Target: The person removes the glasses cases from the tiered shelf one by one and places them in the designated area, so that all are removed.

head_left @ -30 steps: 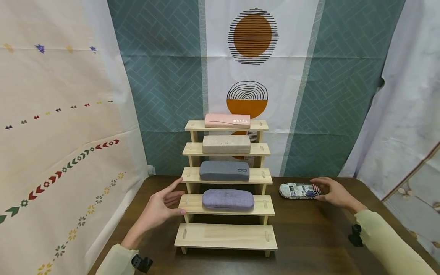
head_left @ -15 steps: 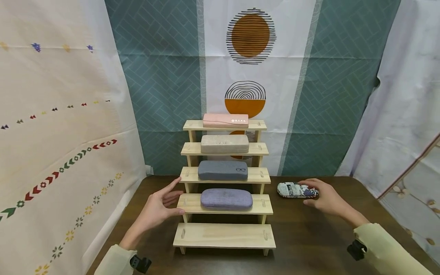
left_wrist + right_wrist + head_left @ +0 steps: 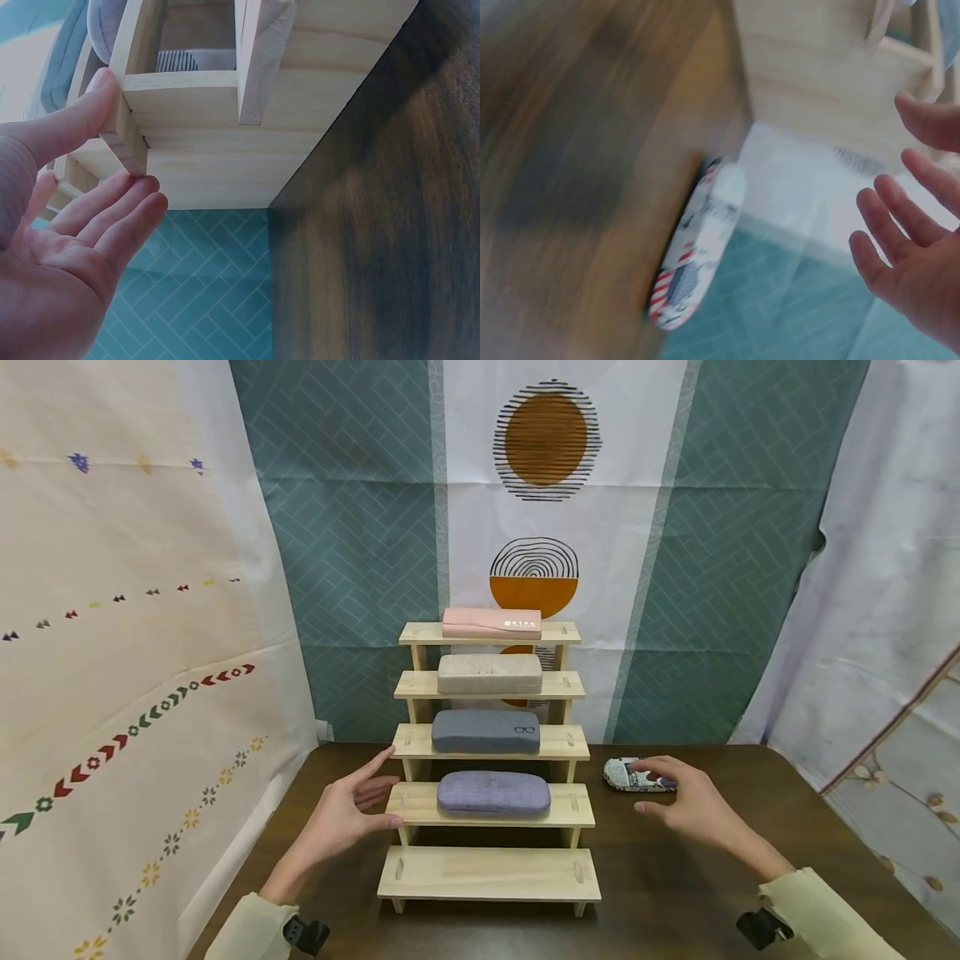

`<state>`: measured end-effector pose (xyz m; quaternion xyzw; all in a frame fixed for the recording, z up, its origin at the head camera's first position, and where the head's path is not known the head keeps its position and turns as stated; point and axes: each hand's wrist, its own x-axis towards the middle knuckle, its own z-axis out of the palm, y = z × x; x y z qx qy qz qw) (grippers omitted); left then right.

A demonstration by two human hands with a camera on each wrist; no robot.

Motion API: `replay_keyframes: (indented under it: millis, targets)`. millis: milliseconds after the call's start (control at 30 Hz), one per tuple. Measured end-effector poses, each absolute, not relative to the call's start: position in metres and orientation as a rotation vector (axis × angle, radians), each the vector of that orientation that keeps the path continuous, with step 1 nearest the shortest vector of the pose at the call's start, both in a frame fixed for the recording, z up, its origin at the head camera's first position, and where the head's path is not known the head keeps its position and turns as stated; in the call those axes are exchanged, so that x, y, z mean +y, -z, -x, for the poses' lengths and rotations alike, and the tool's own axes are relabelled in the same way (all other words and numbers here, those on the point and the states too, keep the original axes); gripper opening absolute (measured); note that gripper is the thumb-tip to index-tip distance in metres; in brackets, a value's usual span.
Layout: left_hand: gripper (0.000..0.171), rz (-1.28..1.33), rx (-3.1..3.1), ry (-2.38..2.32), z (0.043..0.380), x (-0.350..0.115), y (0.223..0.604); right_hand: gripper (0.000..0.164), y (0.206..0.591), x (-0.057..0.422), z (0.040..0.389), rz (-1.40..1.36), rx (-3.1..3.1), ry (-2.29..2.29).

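My left hand [image 3: 339,814] is at the left side of a stepped light-wood rack [image 3: 487,872]. Its index fingertip is at the left end of the third shelf from the bottom, and its thumb at the end of the second. In the left wrist view the fingers [image 3: 124,202] lie nearly straight along a shelf end. My right hand [image 3: 690,806] is held in the air over the table, fingers spread and nothing in them. Behind it lies a newsprint-patterned glasses case [image 3: 622,774], partly hidden by the hand in the head view; the right wrist view shows the case [image 3: 701,244] whole.
Upper shelves hold a pink case [image 3: 491,624], a beige case [image 3: 490,673], a grey-blue case [image 3: 486,732] and a purple case [image 3: 493,793]. The lowest shelf shows bare wood. Fabric hangings [image 3: 360,568] close off the dark wooden table [image 3: 660,877] at the back and sides.
My right hand has moved left from the newsprint case's right end, away from it and toward the rack. The case stays in place, and the left hand keeps its position.
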<state>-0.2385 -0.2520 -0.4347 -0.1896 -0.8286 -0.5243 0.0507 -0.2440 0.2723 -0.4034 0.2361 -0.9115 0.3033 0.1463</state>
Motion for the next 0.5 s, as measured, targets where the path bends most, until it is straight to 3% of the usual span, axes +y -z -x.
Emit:
replay_keyframes:
  millis: [500]
  targets:
    - [0.103,0.574,-2.510,1.590,0.237,-0.251,0.434,0.048,0.383,0.206,0.204,-0.849,-2.456,-0.832]
